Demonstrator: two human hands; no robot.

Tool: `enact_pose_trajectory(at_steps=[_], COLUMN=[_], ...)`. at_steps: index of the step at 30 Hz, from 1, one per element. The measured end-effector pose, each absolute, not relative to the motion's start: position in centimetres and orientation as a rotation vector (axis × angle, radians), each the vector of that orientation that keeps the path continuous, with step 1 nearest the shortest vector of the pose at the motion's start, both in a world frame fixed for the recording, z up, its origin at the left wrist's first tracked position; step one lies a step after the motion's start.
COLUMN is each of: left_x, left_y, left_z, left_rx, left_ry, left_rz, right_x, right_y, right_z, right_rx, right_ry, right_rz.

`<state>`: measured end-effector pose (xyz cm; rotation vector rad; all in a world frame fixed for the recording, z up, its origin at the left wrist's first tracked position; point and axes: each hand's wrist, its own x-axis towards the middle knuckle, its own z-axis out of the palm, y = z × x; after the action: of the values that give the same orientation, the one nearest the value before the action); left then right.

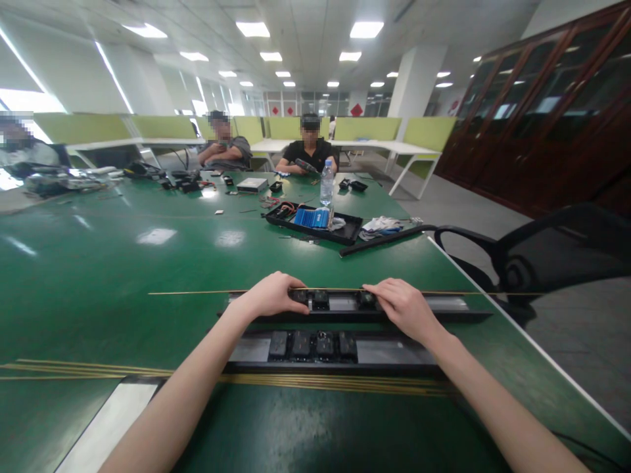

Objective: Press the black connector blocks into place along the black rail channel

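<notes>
A long black channel [345, 316] with a grey inner floor and several black blocks lies crosswise before me. Along its far edge runs a thin brass-coloured rod [192, 293], extending past both ends. My left hand [279, 293] is closed around the channel near a black block [321, 300], thumb on the near side, fingers by the rod. My right hand [400, 305] pinches the rod, its fingertips beside another black block [366, 299]. Nearer to me lies a second black channel [384, 349] with several black blocks [302, 345] grouped together.
Several brass-coloured rods [315, 382] lie along the near side, beside a white-topped strip [111, 427]. Farther off are a black tray [348, 230] with a blue finned part [311, 217], a water bottle [326, 184] and a black bar [384, 241]. A chair [513, 253] stands right. People sit across.
</notes>
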<state>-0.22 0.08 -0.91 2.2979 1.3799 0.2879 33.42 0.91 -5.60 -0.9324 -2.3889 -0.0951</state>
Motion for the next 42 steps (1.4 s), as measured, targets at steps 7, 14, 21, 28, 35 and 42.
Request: enact_pose_trajectory(at_steps=[7,14,21,28,35,42], left_x=[-0.23,-0.09,0.03,-0.02,0.19,0.17], left_y=[0.21,0.19,0.12,0.28,0.06,0.03], left_z=[-1.02,-0.86,-0.67,-0.99,-0.54,-0.58], left_rx=[2.297,2.269,2.239,2.292,2.258,2.255], left_ry=[1.344,1.342,1.370,1.373,1.406,1.423], left_rz=[0.301,0.298,0.299,0.274,0.259,0.248], right_x=[33.45,33.54,33.54,33.31,33.33,33.55], right_y=[1.06,1.07,0.98,0.95,0.83,0.80], right_z=[-5.66,-5.70,-5.56,-5.59,-5.54,-5.54], right_rx=[-0.926,-0.921,-0.921,-0.934,-0.966,-0.952], right_ry=[-2.391,-2.377,-2.377,-2.367,-2.362,-2.380], right_rz=[-0.058,-0.052,-0.044,-0.061,-0.103,-0.069])
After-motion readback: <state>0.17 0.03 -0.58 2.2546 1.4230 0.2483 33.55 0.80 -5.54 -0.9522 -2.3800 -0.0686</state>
